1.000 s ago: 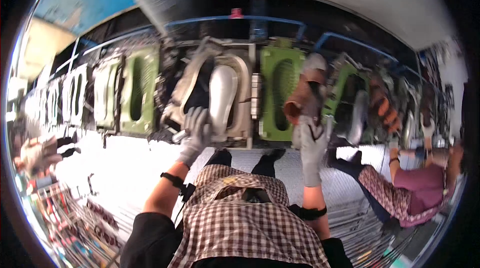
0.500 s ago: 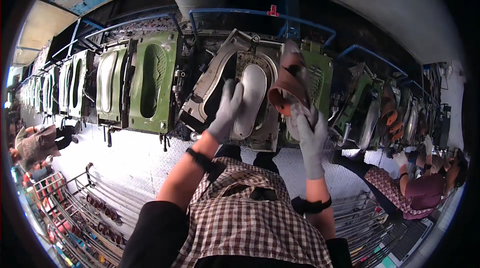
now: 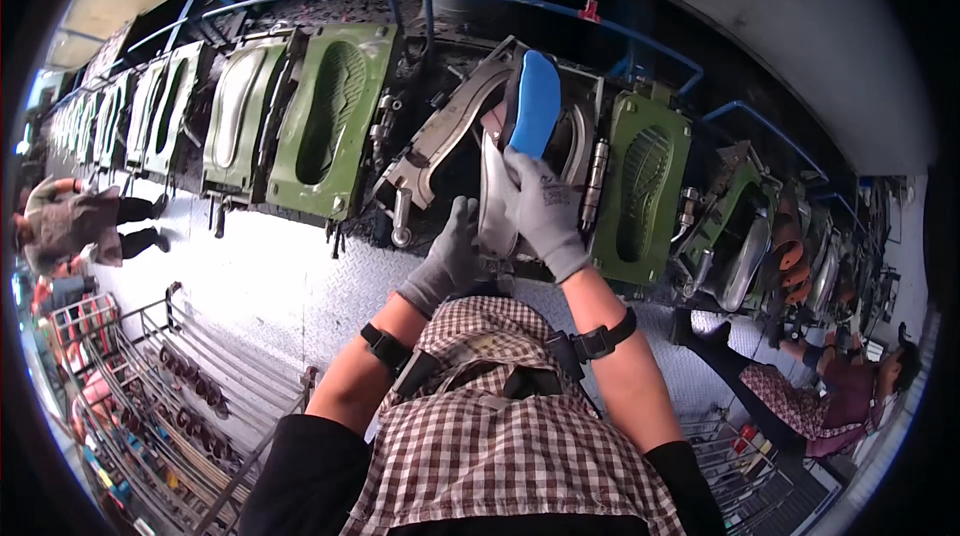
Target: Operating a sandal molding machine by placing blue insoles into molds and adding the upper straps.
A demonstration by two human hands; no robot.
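My right hand, in a grey glove, grips the lower end of a sandal upper with a blue, sole-shaped underside. A bit of its brown strap shows at the left edge. It is tilted over the silvery foot-shaped last in the opened metal mould; whether it touches the last, I cannot tell. My left hand, also gloved, is open and empty beside the last's near end, fingers pointing up.
Green sole moulds stand to the left, and another green mould is just right. Blue rails run behind. Brown uppers sit further right near a co-worker. A metal rack is at lower left; another person stands far left.
My right hand has brought the sandal upper leftward over the last and turned it, so its blue underside shows. My left hand has drawn back toward me from the last's side.
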